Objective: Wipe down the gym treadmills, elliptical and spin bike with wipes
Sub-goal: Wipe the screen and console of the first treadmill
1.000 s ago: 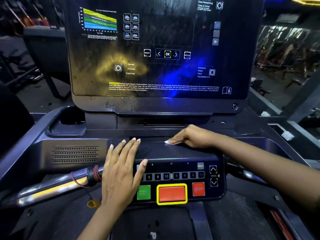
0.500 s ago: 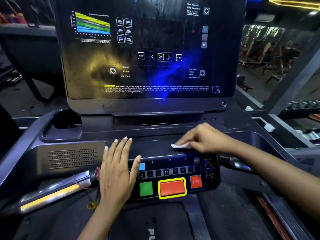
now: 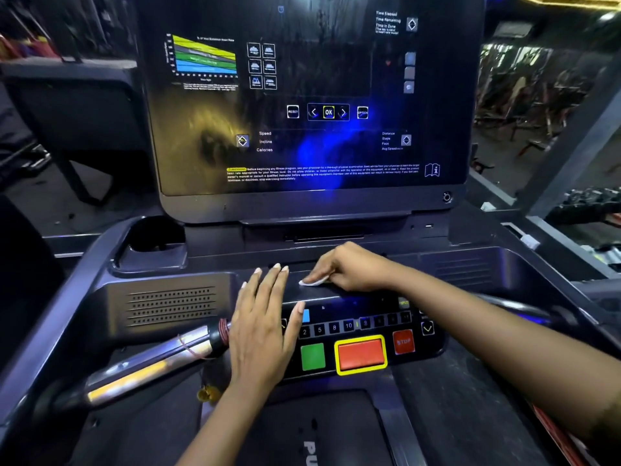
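A small white wipe (image 3: 312,281) is pressed flat on the dark ledge (image 3: 339,291) of the treadmill (image 3: 100,264) console, just above the keypad (image 3: 363,331) and below the display (image 3: 312,95); it is pinched under the curled fingers of the right hand (image 3: 349,267), with only its left edge showing; the left hand (image 3: 265,317) is laid flat with straight fingers over the keypad's left end, holding nothing; the ledge is judged to be the surface in hand; streaks are seen on the display, but whether it has been wiped cannot be told; the keypad, the chrome handlebar (image 3: 151,364) and the cup holder (image 3: 154,240) appear left to do; no elliptical or spin bike can be made out, so most of the task is judged outstanding.
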`<state>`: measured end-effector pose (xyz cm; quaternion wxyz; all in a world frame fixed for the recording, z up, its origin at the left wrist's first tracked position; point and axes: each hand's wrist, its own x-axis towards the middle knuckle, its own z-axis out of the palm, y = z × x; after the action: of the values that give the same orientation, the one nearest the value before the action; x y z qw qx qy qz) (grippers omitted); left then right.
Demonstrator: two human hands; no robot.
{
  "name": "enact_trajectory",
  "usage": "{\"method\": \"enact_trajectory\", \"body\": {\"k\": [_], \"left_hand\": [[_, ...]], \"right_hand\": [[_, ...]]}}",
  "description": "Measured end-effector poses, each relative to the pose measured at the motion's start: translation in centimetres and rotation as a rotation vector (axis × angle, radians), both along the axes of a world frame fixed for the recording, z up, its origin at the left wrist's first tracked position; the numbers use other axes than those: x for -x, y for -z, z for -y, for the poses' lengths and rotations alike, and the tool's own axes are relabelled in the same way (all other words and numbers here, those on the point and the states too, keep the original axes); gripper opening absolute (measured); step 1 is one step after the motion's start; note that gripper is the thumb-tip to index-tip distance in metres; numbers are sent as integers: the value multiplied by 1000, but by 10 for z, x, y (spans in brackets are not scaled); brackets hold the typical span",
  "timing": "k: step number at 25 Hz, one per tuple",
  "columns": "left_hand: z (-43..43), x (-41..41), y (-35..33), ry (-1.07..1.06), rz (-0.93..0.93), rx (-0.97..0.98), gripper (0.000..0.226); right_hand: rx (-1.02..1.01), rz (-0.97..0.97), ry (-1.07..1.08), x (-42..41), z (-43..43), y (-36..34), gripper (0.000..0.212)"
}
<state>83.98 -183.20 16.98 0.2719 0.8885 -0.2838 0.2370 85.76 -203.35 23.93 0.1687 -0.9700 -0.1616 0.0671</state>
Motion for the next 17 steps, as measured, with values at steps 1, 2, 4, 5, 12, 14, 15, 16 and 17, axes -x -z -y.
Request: {"method": "enact_trajectory", "body": {"k": [1, 2, 4, 5, 12, 14, 15, 16, 17], "left_hand": [[-1, 0, 0, 4, 0, -4, 62], [-2, 1, 0, 7, 0, -8, 61], [-2, 1, 0, 5, -2, -12, 61], [-1, 1, 0, 4, -5, -14, 61], [-2, 0, 2, -4, -5, -28, 60], [-2, -1, 3, 2, 3, -16, 59], [-2, 0, 3, 4, 9, -10, 58], [-2, 0, 4, 5, 15, -3, 58], [-2, 0, 4, 6, 20, 5, 57]], "right_hand": [[-38, 49, 6, 1, 0, -6, 39], [-67, 172, 30, -1, 1, -10, 39], [-9, 541, -31, -17, -5, -12, 39], [76, 642, -150, -27, -13, -11, 35], [644, 703, -714, -74, 5, 22, 44], [694, 693, -711, -62, 32, 25, 45], [709, 679, -687, -53, 48, 26, 46], [700, 673, -649, -43, 67, 27, 48], [688, 650, -601, -33, 84, 26, 51]]}}
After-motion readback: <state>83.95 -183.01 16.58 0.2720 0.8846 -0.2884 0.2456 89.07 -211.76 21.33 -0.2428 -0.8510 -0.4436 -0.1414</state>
